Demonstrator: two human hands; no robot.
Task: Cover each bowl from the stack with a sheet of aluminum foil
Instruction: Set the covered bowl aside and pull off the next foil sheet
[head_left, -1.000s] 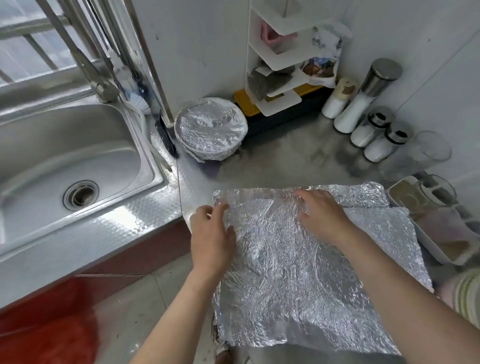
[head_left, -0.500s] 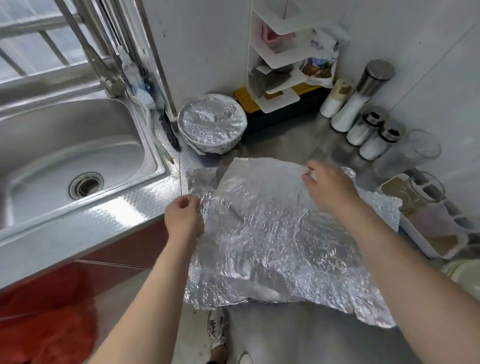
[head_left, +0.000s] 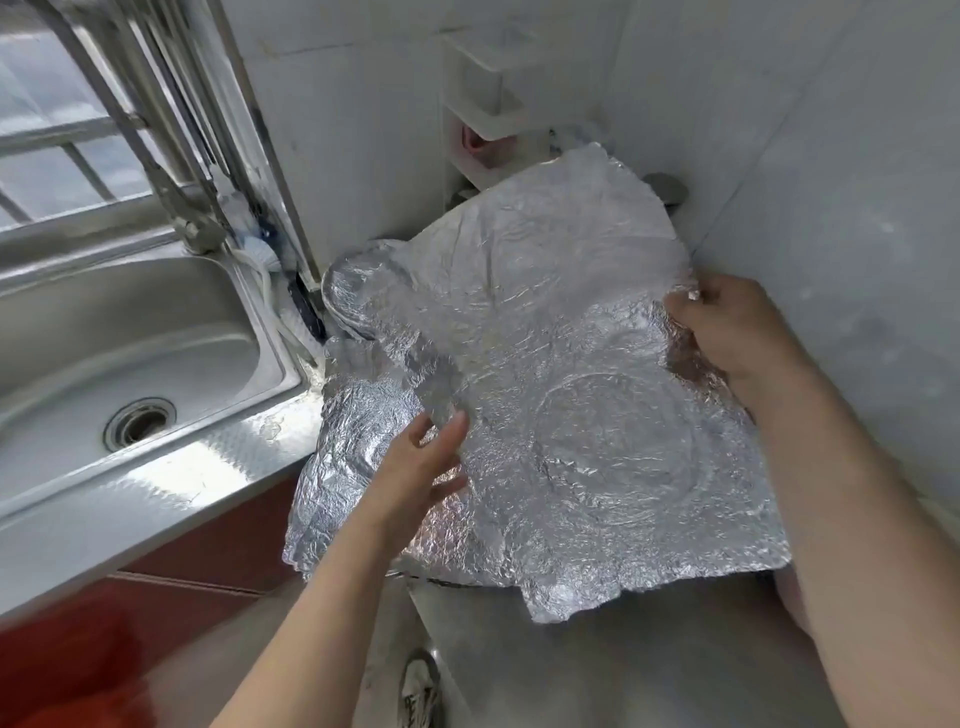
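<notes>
A large, crinkled silver foil sheet (head_left: 597, 374) is held in the air across the centre of the frame, clear of the brushed-steel worktop (head_left: 519, 670) at the bottom. The right hand (head_left: 737, 338), at middle right, pinches the sheet's right edge, with the foil bunched between thumb and fingers. The left hand (head_left: 421, 467), lower centre, has its fingers loosely spread against the sheet's left edge. I cannot tell whether the thumb nips the foil.

The only bowl in view is a round bowl wrapped in silver foil (head_left: 353, 296), centre left and half hidden behind the lifted sheet. No uncovered stack shows.

The likeliest failure is a tear. The foil looks thin and carries ring-shaped creases, and with one firm pinch on the right and a doubtful hold on the left, a tug would probably rip it at the bunched corner. If the left side slips, the sheet could fold onto itself and cling.

A second, more crumpled piece of silver foil (head_left: 343, 467) lies under the left hand and overhangs the worktop's front edge. A catch could drag it to the floor or into the stainless-steel sink (head_left: 130, 322) at left. The raised sheet also screens the wrapped bowl, so a blind sweep could knock it.
</notes>
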